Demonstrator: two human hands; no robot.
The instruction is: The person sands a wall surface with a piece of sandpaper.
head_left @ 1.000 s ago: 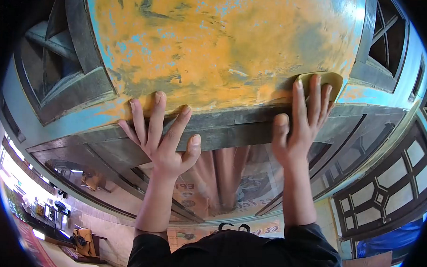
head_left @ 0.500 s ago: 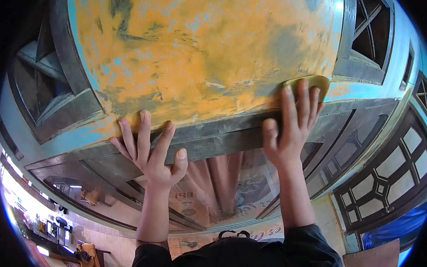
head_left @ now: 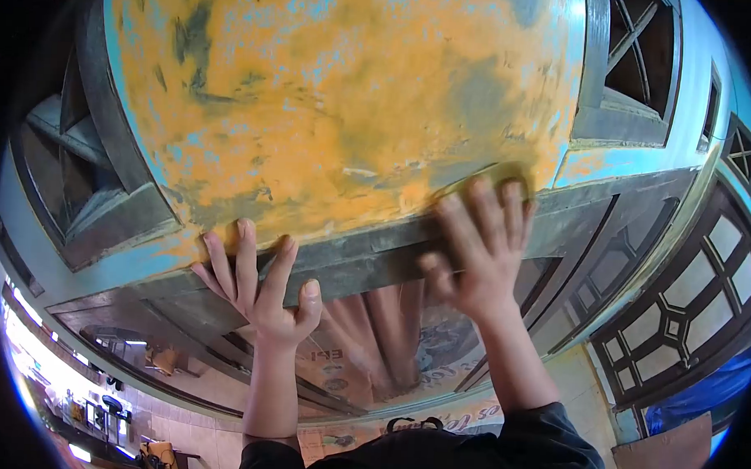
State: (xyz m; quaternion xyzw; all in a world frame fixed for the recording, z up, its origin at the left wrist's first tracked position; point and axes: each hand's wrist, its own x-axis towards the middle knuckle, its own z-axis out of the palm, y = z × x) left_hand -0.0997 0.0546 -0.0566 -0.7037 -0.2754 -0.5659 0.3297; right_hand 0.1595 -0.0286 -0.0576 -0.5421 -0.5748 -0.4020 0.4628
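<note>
In front of me rises a wall panel (head_left: 313, 116) with patchy orange, light-blue and grey paint. Along its lower edge runs a dark wooden beam (head_left: 366, 263). My right hand (head_left: 486, 259) presses a thin, olive-yellow sanding pad (head_left: 517, 171) against the bottom right of the panel; hand and pad are blurred by motion. The pad lies partly hidden under the fingers. My left hand (head_left: 266, 288) is open, its fingers spread over the beam, with the tips at the panel's lower left edge. It holds nothing.
Wooden vent frames with crossed slats flank the panel, one on the left (head_left: 132, 214) and one on the right (head_left: 619, 123). Below the beam is a reflective glass pane (head_left: 405, 339). A dark door with pale panes (head_left: 692, 299) stands at right, near a blue sheet (head_left: 701, 395).
My right hand has slid the pad left and slightly down along the panel's lower edge. My left hand stays on the beam. The view has shifted slightly.
</note>
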